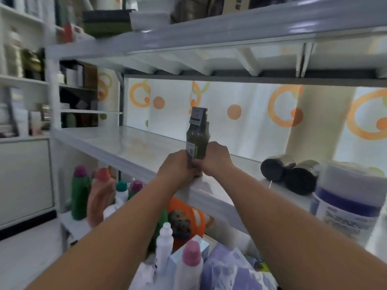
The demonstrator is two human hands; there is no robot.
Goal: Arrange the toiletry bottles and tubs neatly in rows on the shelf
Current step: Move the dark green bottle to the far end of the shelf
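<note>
A dark green pump bottle (198, 135) with a grey tag on its top stands upright at the front edge of the white shelf (117, 143). My left hand (178, 166) and my right hand (216, 159) both wrap its lower part. Two dark bottles with black caps (289, 172) lie on their sides on the shelf to the right. A large white tub with a purple band (347, 195) stands at the far right of the shelf.
Below the shelf stand several bottles: a green bottle with a purple cap (80, 193), a white bottle with a pink cap (189, 266) and an orange container (188, 216). An upper shelf (209, 30) holds boxes. Other shelving (23, 80) fills the left.
</note>
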